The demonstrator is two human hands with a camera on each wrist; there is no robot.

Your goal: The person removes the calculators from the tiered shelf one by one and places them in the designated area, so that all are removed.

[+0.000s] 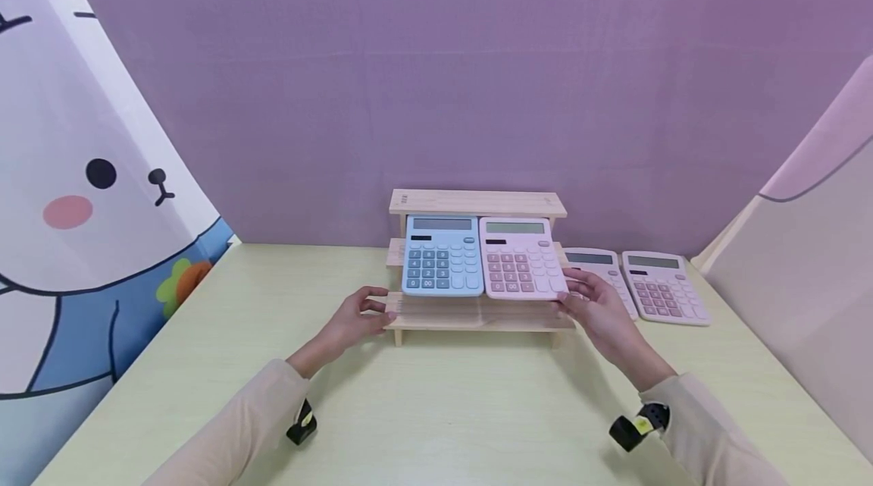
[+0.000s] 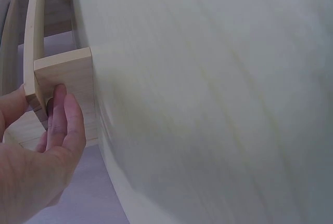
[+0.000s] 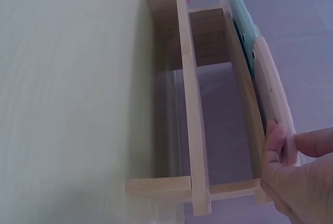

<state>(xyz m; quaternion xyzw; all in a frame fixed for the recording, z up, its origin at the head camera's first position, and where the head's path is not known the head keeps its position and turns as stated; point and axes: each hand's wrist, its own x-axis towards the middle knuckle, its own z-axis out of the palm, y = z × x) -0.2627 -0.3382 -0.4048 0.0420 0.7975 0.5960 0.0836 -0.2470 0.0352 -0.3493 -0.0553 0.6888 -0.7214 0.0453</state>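
Note:
A three-tier wooden rack [image 1: 477,313] stands on the table. Side by side on its middle tier lean a blue calculator [image 1: 442,258] and a pink calculator [image 1: 520,262], their keys facing me. My left hand [image 1: 356,317] holds the left end of the lowest board, thumb on top and fingers curled underneath, as the left wrist view shows. At the pink calculator's lower right corner, my right hand [image 1: 600,310] pinches the edge between thumb and fingers. From the side, in the right wrist view, the pink calculator [image 3: 273,86] tilts against the rack beside the blue one [image 3: 242,24].
Right of the rack, a white calculator [image 1: 609,266], partly covered by my right hand, lies beside another pink calculator [image 1: 664,285] on the pale table [image 1: 450,410]. A purple backdrop [image 1: 477,61] rises behind the rack. A cartoon-print cloth [image 1: 102,107] hangs at the left.

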